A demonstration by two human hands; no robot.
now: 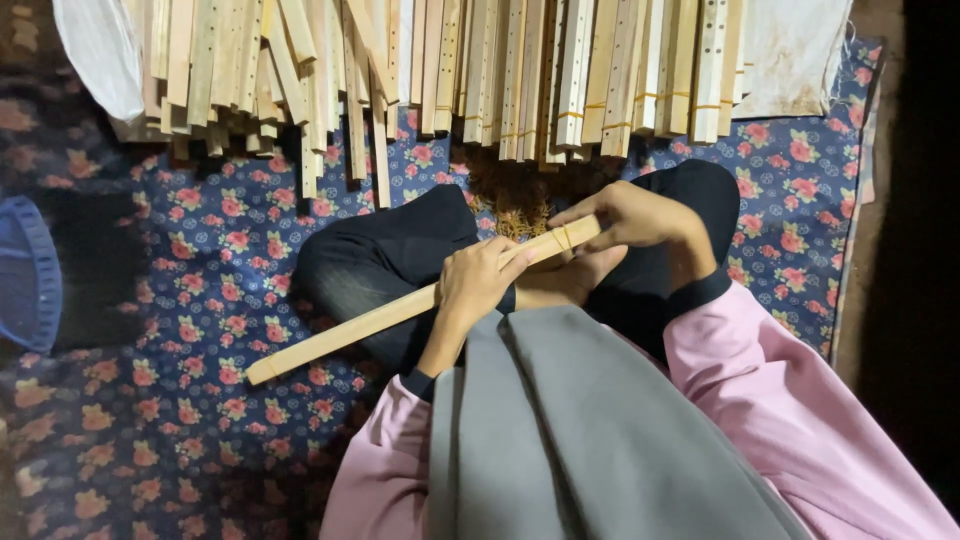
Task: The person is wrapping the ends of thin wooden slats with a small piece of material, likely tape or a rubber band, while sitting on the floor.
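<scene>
- Your left hand (478, 283) was closed around the wooden slat (345, 330), fingers curled over its top edge near the middle of its length; the grip looked firm.
- Your right hand (625, 215) was wrapped on the slat's upper end, fingertips pressed down just beside a thin yellowish band (563, 238) that ringed the wood there; whether it pinched the band itself, I could not tell.
- The slat ran on a slant, its far end low toward your left, over the flowered cloth (210, 260), and its near end high toward your right; it crossed above your knees, held clear of the floor covering.
- Your legs in dark trousers (385, 250) were folded under the slat; a grey garment (590, 420) lay over your lap, and pink sleeves (800, 400) with dark cuffs showed on both arms.
- Ahead of you lay a big heap of wooden slats (450, 70), many drilled with small holes; those toward your right were bundled with yellowish bands, those toward your left lay looser and crossed.
- A tuft of brown fibre (520, 205) sat between the heap and your hands; a white sack (795, 50) lay at the heap's right end, a blue object (25, 270) at the far left edge.
</scene>
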